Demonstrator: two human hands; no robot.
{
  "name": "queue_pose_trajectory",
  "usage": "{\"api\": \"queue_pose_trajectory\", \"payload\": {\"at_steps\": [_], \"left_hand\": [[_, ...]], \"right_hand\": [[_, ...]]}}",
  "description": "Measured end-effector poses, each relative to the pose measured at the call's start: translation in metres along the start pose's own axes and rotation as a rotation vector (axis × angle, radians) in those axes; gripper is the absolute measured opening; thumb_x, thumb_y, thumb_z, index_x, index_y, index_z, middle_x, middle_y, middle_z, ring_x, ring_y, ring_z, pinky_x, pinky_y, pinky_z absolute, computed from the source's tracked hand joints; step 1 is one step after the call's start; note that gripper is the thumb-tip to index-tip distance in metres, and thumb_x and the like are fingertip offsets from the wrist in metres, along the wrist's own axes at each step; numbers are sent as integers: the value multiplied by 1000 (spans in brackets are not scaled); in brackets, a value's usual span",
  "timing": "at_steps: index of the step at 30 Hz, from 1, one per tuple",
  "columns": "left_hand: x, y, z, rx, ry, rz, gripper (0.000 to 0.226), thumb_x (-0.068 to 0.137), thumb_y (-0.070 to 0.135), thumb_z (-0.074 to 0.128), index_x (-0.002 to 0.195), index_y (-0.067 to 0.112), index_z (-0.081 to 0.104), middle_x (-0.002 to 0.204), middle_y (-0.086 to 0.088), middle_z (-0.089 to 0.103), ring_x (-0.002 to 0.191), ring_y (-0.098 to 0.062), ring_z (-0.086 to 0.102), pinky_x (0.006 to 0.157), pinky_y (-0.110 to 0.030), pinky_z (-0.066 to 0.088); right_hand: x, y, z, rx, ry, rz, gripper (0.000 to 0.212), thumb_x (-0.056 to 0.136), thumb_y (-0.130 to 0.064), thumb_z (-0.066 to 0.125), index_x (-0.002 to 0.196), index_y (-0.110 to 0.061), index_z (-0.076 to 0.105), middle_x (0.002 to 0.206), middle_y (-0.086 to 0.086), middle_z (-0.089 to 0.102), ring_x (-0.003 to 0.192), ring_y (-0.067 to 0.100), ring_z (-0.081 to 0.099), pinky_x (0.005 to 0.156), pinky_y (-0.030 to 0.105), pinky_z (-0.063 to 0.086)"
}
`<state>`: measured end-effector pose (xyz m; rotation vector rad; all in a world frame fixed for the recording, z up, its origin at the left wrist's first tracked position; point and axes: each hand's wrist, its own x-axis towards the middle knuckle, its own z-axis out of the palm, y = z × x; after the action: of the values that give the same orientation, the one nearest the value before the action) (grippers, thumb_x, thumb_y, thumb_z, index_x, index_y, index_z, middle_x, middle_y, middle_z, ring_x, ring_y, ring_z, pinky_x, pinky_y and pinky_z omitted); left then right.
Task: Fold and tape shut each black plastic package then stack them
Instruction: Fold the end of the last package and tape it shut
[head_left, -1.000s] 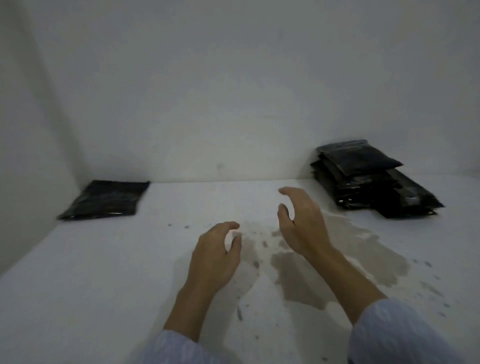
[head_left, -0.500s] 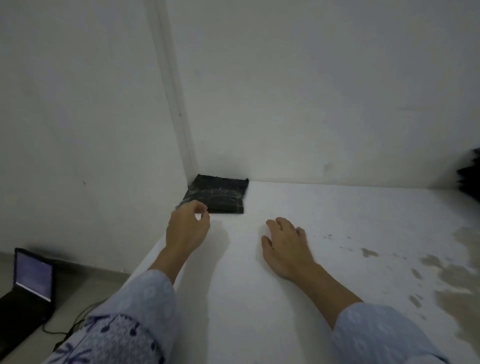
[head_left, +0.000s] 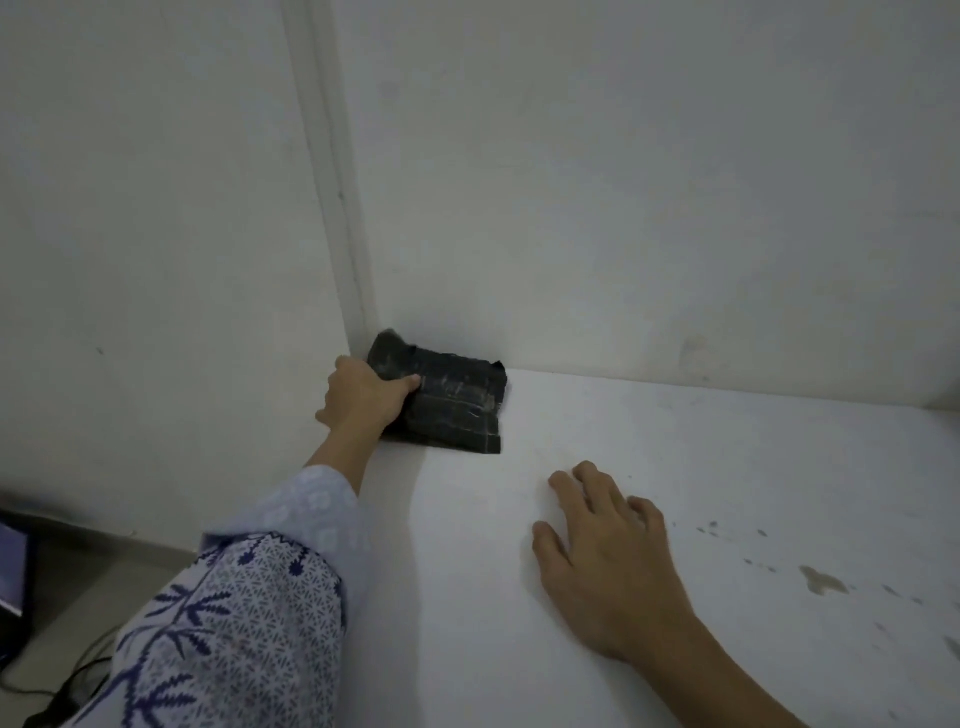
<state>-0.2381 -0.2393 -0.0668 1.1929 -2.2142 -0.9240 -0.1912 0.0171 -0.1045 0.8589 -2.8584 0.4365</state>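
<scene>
**Head view: left hand on a black package in the corner**

Left hand (head_left: 363, 397) grips the black plastic package (head_left: 457, 405) at its left edge, thumb on top, fingers hidden beneath. Right hand (head_left: 605, 558) rests flat on the white table (head_left: 727, 467), fingers slightly spread, well apart from the package.

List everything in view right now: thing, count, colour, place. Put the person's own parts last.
black plastic package: one, black, at the far left corner of the table against the wall, its left end raised.
table: one, white, with dark stains toward the right.
walls: two, white, meeting at a corner behind the package.
laptop: one, dark with a lit screen, on the floor at lower left, only partly in frame.
cables: a few, black, on the floor beside the laptop.
left hand: one, patterned blue-white sleeve, its grip on the package's left end.
right hand: one, fingers spread, resting flat on the table.
</scene>
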Motion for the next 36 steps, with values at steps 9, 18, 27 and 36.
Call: {"api": "queue_pose_trajectory", "payload": {"at_steps": [9, 18, 27, 36], "left_hand": [[-117, 33, -31, -793, -231, 94, 67, 63, 29, 86, 115, 5, 52, 111, -7, 64, 97, -20, 64, 84, -35, 55], [-293, 14, -65, -717, -484, 86, 54, 67, 28, 82, 107, 15, 49, 98, 3, 62, 84, -8, 65, 64, -18, 50], [-345, 29, -62, -543, -838, 60, 54, 74, 65, 56, 96, 18, 71, 95, 4, 72, 90, -17, 67, 83, -30, 50], [-360, 29, 7, -798, -462, 107, 26, 93, 29, 57, 87, 6, 69, 88, -6, 73, 86, -22, 68, 84, -41, 55]], "right_hand": [[-6, 11, -39, 1353, 170, 344, 20, 96, -20, 44, 102, -13, 62, 105, 7, 63, 99, 25, 58, 80, 30, 44], [-88, 85, -129, 1506, 86, 198, 38, 76, -38, 65, 100, -9, 67, 82, 4, 69, 70, 19, 65, 62, 30, 50], [-159, 131, -125, 1387, 85, 258, 16, 82, 7, 62, 93, -4, 66, 88, 14, 72, 75, 25, 70, 63, 33, 58], [-165, 148, -100, 1235, 295, 349, 17, 90, -19, 62, 90, -3, 67, 87, 16, 70, 80, 28, 69, 71, 41, 58]]}}
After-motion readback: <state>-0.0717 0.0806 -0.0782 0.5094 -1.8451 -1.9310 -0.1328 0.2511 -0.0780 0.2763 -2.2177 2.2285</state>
